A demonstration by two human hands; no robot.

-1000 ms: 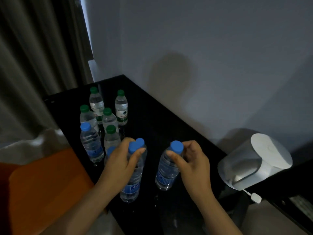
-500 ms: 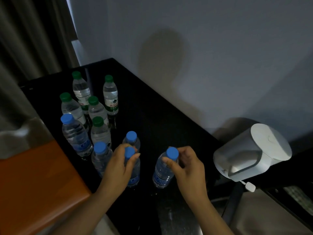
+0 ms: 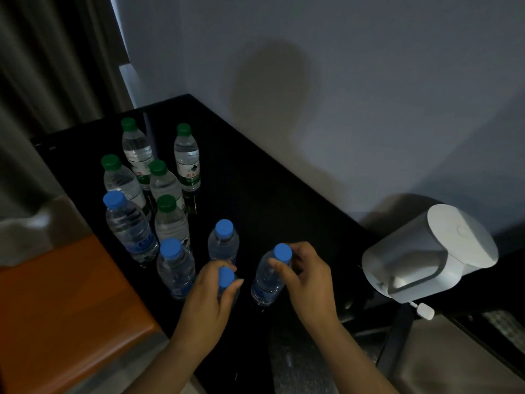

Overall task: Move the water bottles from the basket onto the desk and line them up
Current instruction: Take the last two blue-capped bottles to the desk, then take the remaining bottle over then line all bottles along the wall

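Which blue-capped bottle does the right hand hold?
The rightmost blue-capped bottle, nearest the white pitcher; the right hand pinches its neck.

Noted bare left hand (image 3: 210, 297) and bare right hand (image 3: 309, 282). Likewise bare: left forearm (image 3: 167, 362) and right forearm (image 3: 352, 362), wrists uncovered, both cut off by the lower edge of view. Dim light; finer surface detail not resolved.

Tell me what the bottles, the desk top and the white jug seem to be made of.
Bottles: clear thin plastic, probably; see-through, with matte caps. Desk top: black, glossy, mirrors the bottles; lacquer or glass, I cannot tell. White jug: matte plastic, it seems; no shine.
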